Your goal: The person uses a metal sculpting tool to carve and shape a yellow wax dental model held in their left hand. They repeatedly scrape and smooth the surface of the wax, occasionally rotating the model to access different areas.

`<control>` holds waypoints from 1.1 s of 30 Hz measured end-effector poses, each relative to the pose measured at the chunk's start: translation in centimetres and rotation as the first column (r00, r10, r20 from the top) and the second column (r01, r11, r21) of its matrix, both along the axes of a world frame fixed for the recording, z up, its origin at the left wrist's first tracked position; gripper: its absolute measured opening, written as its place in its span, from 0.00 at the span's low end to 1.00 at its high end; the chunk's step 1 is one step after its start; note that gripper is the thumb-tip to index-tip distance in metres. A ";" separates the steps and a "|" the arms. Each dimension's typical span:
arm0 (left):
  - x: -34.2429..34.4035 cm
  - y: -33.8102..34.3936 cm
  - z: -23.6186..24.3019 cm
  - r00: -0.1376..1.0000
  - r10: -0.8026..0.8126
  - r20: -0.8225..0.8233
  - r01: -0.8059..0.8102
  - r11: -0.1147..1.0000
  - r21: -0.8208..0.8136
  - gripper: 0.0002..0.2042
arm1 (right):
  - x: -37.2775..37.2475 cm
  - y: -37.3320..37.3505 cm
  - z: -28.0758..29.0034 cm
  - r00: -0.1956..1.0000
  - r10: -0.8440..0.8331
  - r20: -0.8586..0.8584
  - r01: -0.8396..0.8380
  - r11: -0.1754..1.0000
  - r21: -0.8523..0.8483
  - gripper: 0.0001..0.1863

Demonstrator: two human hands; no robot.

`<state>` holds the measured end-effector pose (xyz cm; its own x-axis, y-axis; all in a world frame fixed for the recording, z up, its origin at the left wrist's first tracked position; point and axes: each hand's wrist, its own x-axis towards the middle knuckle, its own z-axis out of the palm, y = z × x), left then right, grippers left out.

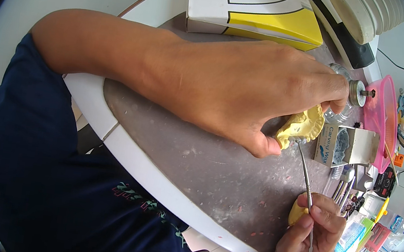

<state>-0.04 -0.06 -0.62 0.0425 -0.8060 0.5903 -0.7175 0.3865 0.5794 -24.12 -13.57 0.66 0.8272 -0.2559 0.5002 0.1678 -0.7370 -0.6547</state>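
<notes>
While beside lettered carton (326,143) — yellow dental cast (297,128) in left hand (269,84)

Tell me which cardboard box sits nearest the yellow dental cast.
The small off-white cardboard box, just right of the yellow dental cast. The larger white-and-yellow box lies farther off, above the left hand in the view.

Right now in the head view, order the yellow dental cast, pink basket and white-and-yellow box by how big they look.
1. White-and-yellow box
2. Pink basket
3. Yellow dental cast, visible part only; left hand partly hides it
</notes>
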 end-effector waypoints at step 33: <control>0.1 -0.2 0.0 1.000 0.001 0.000 -0.001 1.000 -0.021 0.24 | 0.1 -0.4 0.1 0.996 0.062 0.061 -0.058 0.997 -0.059 0.09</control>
<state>0.10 -0.24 -0.60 0.0432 -0.7933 0.6072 -0.7182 0.3978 0.5709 -23.98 -13.92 0.71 0.8068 -0.1767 0.5638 0.2520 -0.7602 -0.5989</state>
